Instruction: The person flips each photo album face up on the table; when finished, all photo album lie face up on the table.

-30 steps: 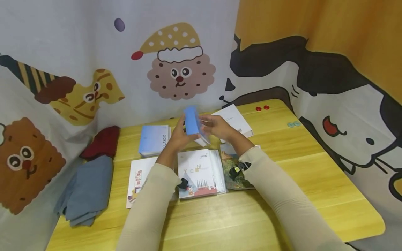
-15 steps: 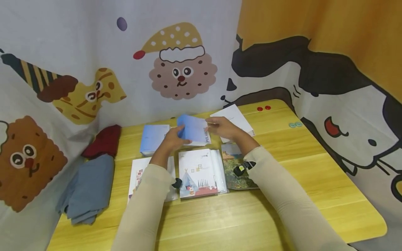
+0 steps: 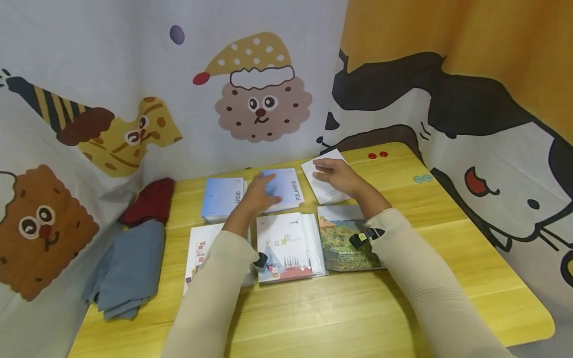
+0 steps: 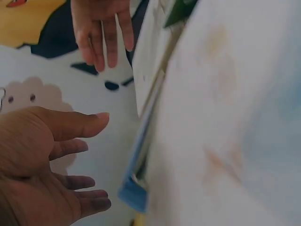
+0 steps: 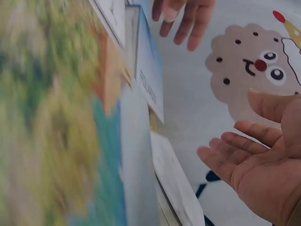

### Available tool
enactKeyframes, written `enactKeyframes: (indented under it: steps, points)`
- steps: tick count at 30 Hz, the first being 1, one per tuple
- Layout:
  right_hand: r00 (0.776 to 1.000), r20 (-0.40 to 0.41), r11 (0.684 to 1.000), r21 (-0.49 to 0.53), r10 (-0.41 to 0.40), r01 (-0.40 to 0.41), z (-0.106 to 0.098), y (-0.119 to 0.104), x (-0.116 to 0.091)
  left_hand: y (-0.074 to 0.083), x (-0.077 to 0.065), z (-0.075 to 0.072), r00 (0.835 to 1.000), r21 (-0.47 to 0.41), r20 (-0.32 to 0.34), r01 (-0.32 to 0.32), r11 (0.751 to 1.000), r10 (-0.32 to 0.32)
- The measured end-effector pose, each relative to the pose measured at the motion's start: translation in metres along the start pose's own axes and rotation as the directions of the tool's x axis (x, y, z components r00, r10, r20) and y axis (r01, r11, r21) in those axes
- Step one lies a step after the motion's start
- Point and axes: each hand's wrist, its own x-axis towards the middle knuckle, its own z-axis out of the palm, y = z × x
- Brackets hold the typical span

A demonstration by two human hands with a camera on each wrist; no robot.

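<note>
My left hand hovers over the left part of a blue photo album marked POLAROID, which lies flat at the back of the table. In the left wrist view its fingers are relaxed and apart from the albums. To the right, my right hand hangs above a white album that lies at an angle. Its fingers are extended, with nothing in them in the right wrist view. A second blue Polaroid album lies just left of the first.
In the front row lie a white illustrated album, partly behind my left sleeve, an album with a tent picture, and a landscape photo album. Grey folded cloth and dark red cloth sit left. Red buttons and pale-blue buttons lie right.
The blue album, held up between both hands earlier, was lowered flat beside the other blue album and let go. My right hand has moved right, over the white album.
</note>
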Motion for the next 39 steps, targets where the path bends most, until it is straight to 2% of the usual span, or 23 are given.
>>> enactKeyframes:
  steps: [2, 6, 10, 14, 17, 20, 26, 30, 33, 36, 39]
  points:
    - [0.999, -0.034, 1.000, -0.012, 0.022, -0.023, -0.008, 0.005, 0.001, 0.013, 0.002, 0.004, 1.000, 0.014, 0.006, -0.015, 1.000, 0.014]
    - [0.992, -0.105, 0.991, -0.104, 0.076, -0.087, -0.023, 0.014, 0.000, 0.036, 0.008, 0.018, 0.999, 0.039, 0.043, -0.028, 0.999, 0.026]
    - [0.983, -0.139, 0.974, -0.177, 0.119, -0.143, -0.040, 0.027, -0.005, 0.053, 0.016, 0.037, 0.995, 0.010, 0.087, -0.060, 0.998, 0.058]
    - [0.983, -0.087, 0.970, -0.170, 0.163, -0.176, -0.055, 0.038, -0.014, 0.068, 0.025, 0.056, 0.986, -0.076, 0.146, -0.066, 0.995, 0.077]
    - [0.980, -0.036, 0.968, -0.155, 0.194, -0.197, -0.062, 0.047, -0.020, 0.077, 0.028, 0.069, 0.979, -0.132, 0.197, -0.021, 0.991, 0.047]
    - [0.978, -0.009, 0.968, -0.138, 0.210, -0.209, -0.065, 0.057, -0.023, 0.085, 0.030, 0.079, 0.972, -0.143, 0.234, 0.011, 0.990, 0.023]
    - [0.978, 0.012, 0.973, -0.104, 0.206, -0.204, -0.065, 0.070, -0.024, 0.093, 0.029, 0.093, 0.973, -0.121, 0.231, 0.041, 0.992, -0.012]
    - [0.981, 0.003, 0.976, -0.102, 0.195, -0.194, -0.065, 0.069, -0.029, 0.093, 0.029, 0.098, 0.977, -0.134, 0.211, 0.050, 0.990, -0.021]
    - [0.986, -0.016, 0.983, -0.066, 0.169, -0.170, -0.066, 0.064, -0.032, 0.092, 0.030, 0.100, 0.979, -0.156, 0.204, 0.043, 0.987, -0.010]
    - [0.988, -0.053, 0.990, -0.002, 0.142, -0.142, -0.069, 0.057, -0.037, 0.090, 0.032, 0.100, 0.977, -0.202, 0.213, 0.038, 0.979, 0.007]
    - [0.986, -0.124, 0.992, 0.059, 0.115, -0.108, -0.076, 0.049, -0.044, 0.088, 0.037, 0.101, 0.973, -0.322, 0.228, 0.032, 0.946, 0.044]
